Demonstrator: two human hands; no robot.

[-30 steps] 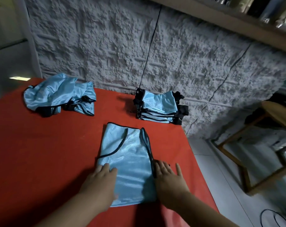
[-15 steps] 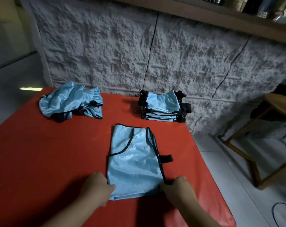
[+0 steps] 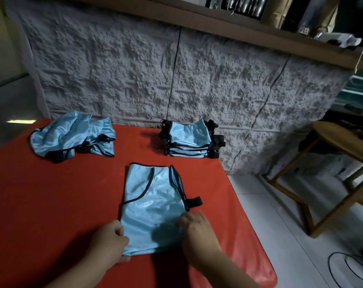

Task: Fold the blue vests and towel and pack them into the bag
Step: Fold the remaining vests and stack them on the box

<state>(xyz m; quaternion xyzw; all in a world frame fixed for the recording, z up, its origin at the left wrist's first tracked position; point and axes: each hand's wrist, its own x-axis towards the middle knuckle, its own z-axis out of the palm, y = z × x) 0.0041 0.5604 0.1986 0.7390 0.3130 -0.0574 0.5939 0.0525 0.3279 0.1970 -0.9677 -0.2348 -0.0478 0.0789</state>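
Two hands work at the near edge of a red tabletop (image 3: 52, 194), both at the bottom end of a blue vest (image 3: 153, 206) that lies flat, folded lengthwise, with its neck end pointing away from the person. The left hand (image 3: 110, 242) sits at the vest's lower left corner, its fingers (image 3: 119, 230) curled round the edge of the cloth and pinching it. The right hand (image 3: 197, 231) lies over the lower right part of the vest, its fingers (image 3: 184, 220) bent down onto the fabric; it blurs, and whether it has cloth pinched or only presses on it cannot be told. A shadow falls on the vest between the two hands. Black binding runs along the vest's armhole and right edge, and a short black strap (image 3: 194, 202) sticks out sideways from that right edge onto the tabletop.

Farther back, near the far right corner of the tabletop, stands a neat stack of folded vests (image 3: 189, 140), blue with black tabs jutting from both ends. Well apart from it, at the far left corner, lies a loose heap of unfolded vests (image 3: 72, 136), crumpled and shiny.

Behind the tabletop rises a rough white textured wall (image 3: 135, 69) with a thin dark cable (image 3: 173, 80) running down it. Off to the right, on the pale tiled floor (image 3: 280, 235), stands a wooden table (image 3: 342, 140). A wooden shelf (image 3: 228, 23) runs above the wall.
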